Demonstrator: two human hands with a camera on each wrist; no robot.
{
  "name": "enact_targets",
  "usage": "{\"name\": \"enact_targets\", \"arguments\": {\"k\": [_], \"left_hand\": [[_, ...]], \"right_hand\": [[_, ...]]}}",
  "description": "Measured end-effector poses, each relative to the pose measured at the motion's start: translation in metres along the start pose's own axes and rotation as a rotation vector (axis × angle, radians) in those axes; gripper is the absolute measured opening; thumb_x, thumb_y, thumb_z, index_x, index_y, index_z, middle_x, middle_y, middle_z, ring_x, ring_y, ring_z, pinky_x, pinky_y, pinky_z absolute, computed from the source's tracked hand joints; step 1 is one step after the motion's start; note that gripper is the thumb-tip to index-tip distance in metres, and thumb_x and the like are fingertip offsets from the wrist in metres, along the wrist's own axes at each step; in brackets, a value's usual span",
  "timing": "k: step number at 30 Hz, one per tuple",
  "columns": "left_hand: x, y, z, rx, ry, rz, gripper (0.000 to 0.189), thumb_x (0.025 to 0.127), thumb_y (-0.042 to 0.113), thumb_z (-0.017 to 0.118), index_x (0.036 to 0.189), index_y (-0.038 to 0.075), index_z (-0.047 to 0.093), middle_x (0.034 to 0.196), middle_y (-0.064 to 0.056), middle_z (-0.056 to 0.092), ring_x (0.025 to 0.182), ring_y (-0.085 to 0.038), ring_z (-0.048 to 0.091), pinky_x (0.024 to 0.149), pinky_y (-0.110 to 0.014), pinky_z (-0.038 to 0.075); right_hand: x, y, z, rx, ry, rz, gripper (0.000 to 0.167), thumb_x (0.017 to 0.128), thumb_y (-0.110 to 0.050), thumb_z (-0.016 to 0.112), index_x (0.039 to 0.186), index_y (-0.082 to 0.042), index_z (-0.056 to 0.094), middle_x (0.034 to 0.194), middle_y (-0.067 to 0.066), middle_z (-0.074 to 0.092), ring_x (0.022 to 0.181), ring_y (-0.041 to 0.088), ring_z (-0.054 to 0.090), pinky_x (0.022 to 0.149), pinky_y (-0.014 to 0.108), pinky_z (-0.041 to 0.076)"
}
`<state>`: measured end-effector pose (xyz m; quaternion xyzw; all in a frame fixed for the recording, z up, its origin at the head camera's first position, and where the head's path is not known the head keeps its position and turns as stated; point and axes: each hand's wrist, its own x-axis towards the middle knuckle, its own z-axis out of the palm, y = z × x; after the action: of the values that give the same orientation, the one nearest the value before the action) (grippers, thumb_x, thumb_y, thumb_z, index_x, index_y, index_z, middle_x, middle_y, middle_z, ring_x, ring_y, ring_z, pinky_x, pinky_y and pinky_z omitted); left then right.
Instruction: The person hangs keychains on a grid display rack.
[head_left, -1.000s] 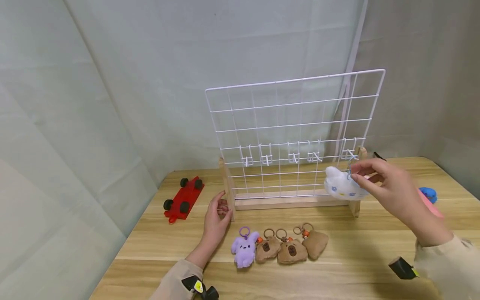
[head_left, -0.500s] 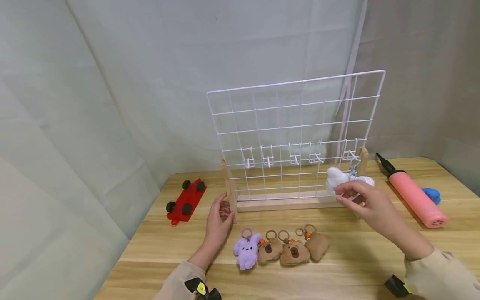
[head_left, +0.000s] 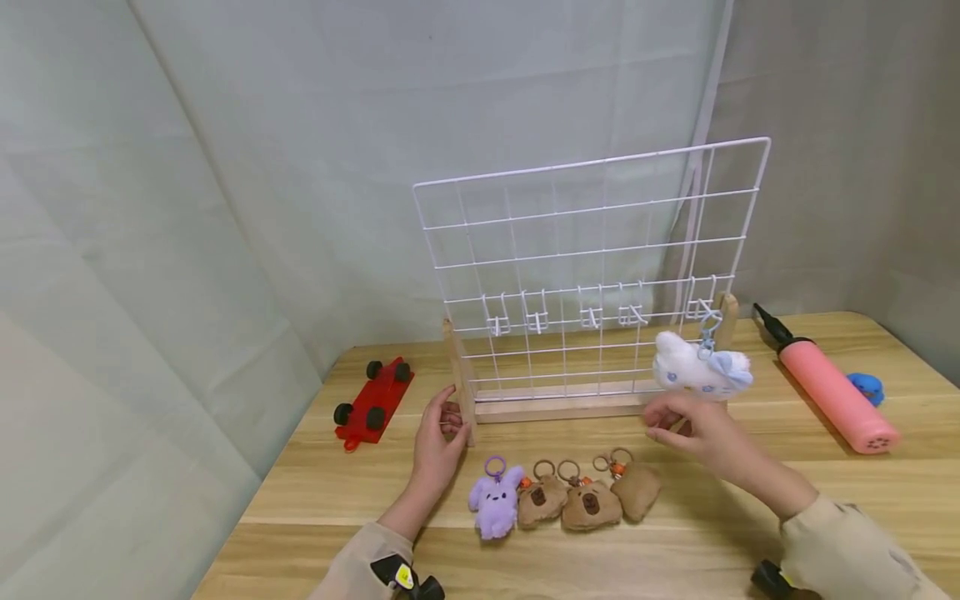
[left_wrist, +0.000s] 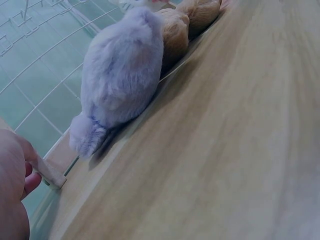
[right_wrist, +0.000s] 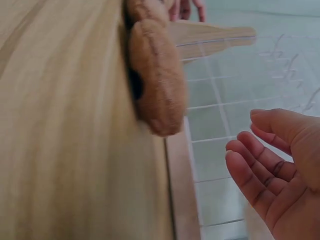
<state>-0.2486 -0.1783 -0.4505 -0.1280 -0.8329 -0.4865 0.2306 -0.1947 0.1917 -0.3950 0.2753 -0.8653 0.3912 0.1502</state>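
Note:
A white wire grid rack [head_left: 585,250] stands on wooden feet, with several small hooks along one bar. From its rightmost hook hangs a white plush cat keychain [head_left: 697,367] with a blue bow and blue clasp. My right hand [head_left: 693,425] is just below that keychain, fingers loosely bent and holding nothing. With thumb and fingers, my left hand [head_left: 438,437] grips the rack's left wooden support [head_left: 460,375]. Between my hands lie a purple plush rabbit keychain [head_left: 496,504] and brown plush keychains [head_left: 591,506], two with capybara faces up and one face down.
A red toy car chassis [head_left: 375,400] with black wheels lies at the left. On the right are a pink hand pump [head_left: 832,396] and a small blue object [head_left: 866,387]. Pale curtains hang behind the wooden table [head_left: 270,533].
My right hand has let go of the white cat keychain's clasp and moved down and left, leaving it hanging on the hook. My left hand stays at the support.

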Motion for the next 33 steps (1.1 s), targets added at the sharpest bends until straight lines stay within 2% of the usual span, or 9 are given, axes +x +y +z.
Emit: {"name": "enact_targets", "arguments": {"k": [4, 12, 21, 33], "left_hand": [[0.000, 0.000, 0.000, -0.002, 0.003, 0.007, 0.059, 0.078, -0.012, 0.068, 0.133, 0.000, 0.047, 0.104, -0.018, 0.059, 0.086, -0.025, 0.060, 0.073, -0.023, 0.055], [0.000, 0.003, -0.001, -0.014, -0.008, -0.016, 0.060, 0.078, -0.012, 0.068, 0.133, 0.000, 0.047, 0.106, -0.019, 0.059, 0.088, -0.028, 0.060, 0.073, -0.024, 0.055], [0.000, 0.003, -0.001, 0.004, -0.012, -0.019, 0.059, 0.079, -0.012, 0.068, 0.133, -0.001, 0.047, 0.105, -0.019, 0.059, 0.087, -0.028, 0.060, 0.073, -0.026, 0.055], [0.000, 0.002, -0.001, 0.001, -0.009, -0.009, 0.060, 0.079, -0.012, 0.067, 0.134, 0.000, 0.046, 0.106, -0.018, 0.059, 0.087, -0.028, 0.060, 0.074, -0.026, 0.055]], "right_hand": [[0.002, 0.008, 0.007, -0.018, -0.066, 0.028, 0.011, 0.084, -0.006, 0.070, 0.094, -0.004, 0.067, 0.087, 0.002, 0.067, 0.075, -0.004, 0.057, 0.061, 0.020, 0.052], [0.006, 0.018, 0.019, -0.022, -0.167, 0.020, 0.014, 0.082, -0.008, 0.072, 0.095, -0.005, 0.067, 0.087, 0.003, 0.069, 0.074, 0.002, 0.060, 0.065, 0.021, 0.054], [0.011, 0.022, 0.029, -0.038, -0.279, 0.067, 0.018, 0.079, -0.007, 0.073, 0.096, -0.006, 0.067, 0.088, 0.001, 0.068, 0.076, 0.004, 0.061, 0.069, 0.021, 0.054], [0.012, 0.024, 0.034, -0.084, -0.333, 0.032, 0.022, 0.078, -0.007, 0.074, 0.098, -0.004, 0.069, 0.089, 0.001, 0.069, 0.076, 0.007, 0.061, 0.068, 0.021, 0.053]]}}
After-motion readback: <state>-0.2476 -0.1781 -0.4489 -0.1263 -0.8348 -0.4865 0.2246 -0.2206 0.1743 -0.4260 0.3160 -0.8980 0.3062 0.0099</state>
